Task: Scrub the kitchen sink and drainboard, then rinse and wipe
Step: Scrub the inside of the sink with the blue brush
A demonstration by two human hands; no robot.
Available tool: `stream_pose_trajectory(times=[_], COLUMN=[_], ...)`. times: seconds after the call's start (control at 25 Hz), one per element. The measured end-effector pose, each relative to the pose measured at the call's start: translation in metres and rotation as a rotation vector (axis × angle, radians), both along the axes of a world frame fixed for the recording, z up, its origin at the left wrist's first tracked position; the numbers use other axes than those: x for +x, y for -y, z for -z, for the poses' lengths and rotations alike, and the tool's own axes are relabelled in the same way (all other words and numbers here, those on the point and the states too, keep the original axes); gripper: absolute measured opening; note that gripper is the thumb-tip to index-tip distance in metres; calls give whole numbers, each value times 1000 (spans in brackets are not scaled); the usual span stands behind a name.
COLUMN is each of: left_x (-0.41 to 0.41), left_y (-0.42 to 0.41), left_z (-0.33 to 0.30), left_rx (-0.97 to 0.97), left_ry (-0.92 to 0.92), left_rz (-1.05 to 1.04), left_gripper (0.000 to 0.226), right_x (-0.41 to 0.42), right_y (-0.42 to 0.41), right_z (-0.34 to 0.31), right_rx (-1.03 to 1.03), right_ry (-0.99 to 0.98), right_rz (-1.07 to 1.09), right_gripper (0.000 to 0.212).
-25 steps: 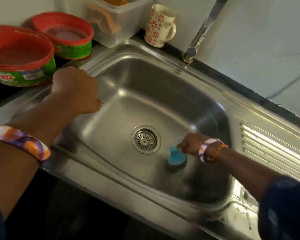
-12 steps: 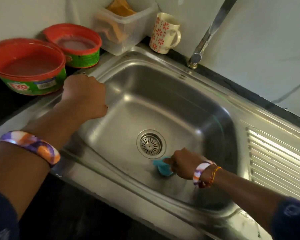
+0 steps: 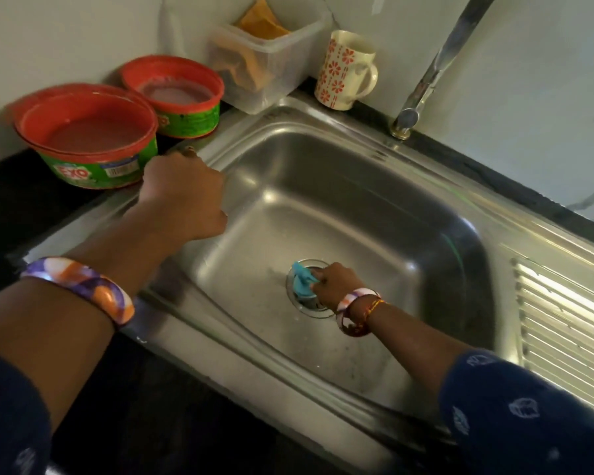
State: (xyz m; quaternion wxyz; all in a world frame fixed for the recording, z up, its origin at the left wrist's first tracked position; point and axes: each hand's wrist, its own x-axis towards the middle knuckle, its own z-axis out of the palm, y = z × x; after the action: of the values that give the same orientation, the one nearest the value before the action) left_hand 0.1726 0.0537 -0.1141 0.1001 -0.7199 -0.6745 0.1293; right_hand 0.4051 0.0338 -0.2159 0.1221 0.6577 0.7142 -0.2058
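Observation:
The steel sink (image 3: 357, 186) fills the middle of the view, with its ribbed drainboard (image 3: 563, 323) on the right. My right hand (image 3: 336, 284) is down in the basin, shut on a blue scrubber (image 3: 302, 281) that presses onto the drain strainer (image 3: 311, 305); the strainer is mostly covered. My left hand (image 3: 182, 197) rests on the sink's left rim, fingers curled over the edge, holding nothing else.
Two red-rimmed green soap tubs (image 3: 90, 135) (image 3: 175, 94) stand on the dark counter at the left. Behind the sink are a clear plastic box (image 3: 264, 60) with orange cloths and a flowered mug (image 3: 345, 70). The tap (image 3: 436, 66) rises at the back right.
My right hand has swept the blue scrubber leftward across the basin floor, from right of the drain onto the strainer. My left hand stays on the rim.

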Motion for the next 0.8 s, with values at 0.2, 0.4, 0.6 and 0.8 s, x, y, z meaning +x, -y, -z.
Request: stream_pose_trajectory(times=[0.2, 0.4, 0.6, 0.8], left_x=[-3, -17, -27, -29], left_y=[-1, 2, -4, -8], left_z=[-2, 2, 9, 14], left_rx=[15, 3, 31, 52], left_ry=[16, 9, 24, 20], left_rz=[4, 19, 43, 41], left_gripper=[50, 54, 46, 38], right_x=[8, 12, 65, -40], right_y=[-3, 22, 18, -38], right_z=[-2, -16, -23, -3], right_rx=[-48, 84, 122, 178], right_ry=[7, -25, 137, -176], right_rz=[90, 97, 430, 285], right_gripper=[35, 42, 41, 37])
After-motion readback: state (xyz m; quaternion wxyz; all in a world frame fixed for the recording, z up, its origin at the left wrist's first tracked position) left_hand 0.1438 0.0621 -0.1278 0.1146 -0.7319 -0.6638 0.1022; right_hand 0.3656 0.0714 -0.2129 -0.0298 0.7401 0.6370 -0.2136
